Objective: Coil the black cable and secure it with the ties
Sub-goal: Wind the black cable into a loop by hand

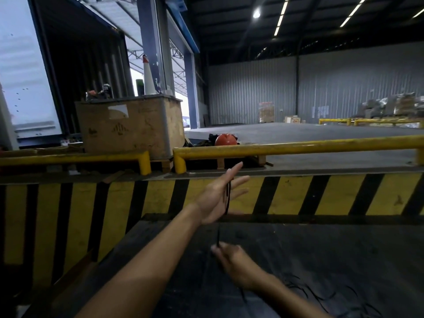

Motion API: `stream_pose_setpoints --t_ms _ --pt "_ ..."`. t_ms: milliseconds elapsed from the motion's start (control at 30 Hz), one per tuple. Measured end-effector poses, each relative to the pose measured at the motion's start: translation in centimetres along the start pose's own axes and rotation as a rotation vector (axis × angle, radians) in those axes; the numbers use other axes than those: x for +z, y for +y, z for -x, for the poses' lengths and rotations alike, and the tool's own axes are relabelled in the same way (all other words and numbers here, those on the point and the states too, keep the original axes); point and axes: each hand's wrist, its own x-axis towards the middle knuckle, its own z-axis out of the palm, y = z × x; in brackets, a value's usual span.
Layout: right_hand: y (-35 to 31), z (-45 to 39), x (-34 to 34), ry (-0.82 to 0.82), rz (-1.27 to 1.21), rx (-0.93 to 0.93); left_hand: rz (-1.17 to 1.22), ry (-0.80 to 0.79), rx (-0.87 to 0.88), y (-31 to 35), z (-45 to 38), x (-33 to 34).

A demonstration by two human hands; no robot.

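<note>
My left hand (219,196) is stretched forward with the palm turned right and the fingers spread. Loops of the thin black cable (227,198) hang across that palm. From there the cable runs down to my right hand (231,260), which pinches a strand between thumb and fingers just above the dark surface. More black cable (305,292) lies in loose curls on the surface near my right forearm. I see no ties that I can tell apart from the cable.
The dark work surface (321,249) ends at a yellow-and-black striped wall (298,193). Yellow guard rails (298,148) run behind it. A wooden crate (130,127) with bottles and a cone stands at the back left, and an orange helmet (226,140) lies beside it.
</note>
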Motion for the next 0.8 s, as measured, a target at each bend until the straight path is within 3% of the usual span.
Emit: stream_pose_setpoints --t_ms 133,200,300,367,433,533,600,667,800 --pt "-1.6 1.0 -2.1 -0.264 0.166 0.023 -0.530 0.234 0.014 -0.4 0.4 -3.2" --pt "-2.0 1.3 -5.7 -0.228 0.161 0.046 -0.780 0.237 -0.049 -0.6 1.3 -5.3" --pt "-2.3 1.1 -11.4 -0.022 0.064 0.019 -1.029 0.075 -0.292 -1.7 3.1 -6.7" --pt "-2.4 0.2 -14.0 0.140 0.053 -0.013 -0.931 -0.030 -0.455 -2.2 4.0 -6.0" --pt "-2.0 -0.9 -14.9 0.295 0.098 -0.048 -0.589 -0.151 -0.530 -2.3 4.6 -4.4" --pt "-1.4 -1.9 -13.8 0.461 0.026 -0.042 -0.084 -0.276 -0.387 -2.0 4.4 -2.0" --pt "-0.7 -1.6 -10.7 0.417 -0.133 -0.001 0.124 -0.258 -0.206 -0.9 3.4 -0.8" --pt "-0.3 -0.8 -5.6 0.255 -0.173 0.023 0.164 -0.138 -0.043 0.3 2.0 0.1" --pt "-1.4 0.3 0.1 -0.021 -0.085 0.028 -0.220 0.079 0.009 0.2 0.3 -0.5"
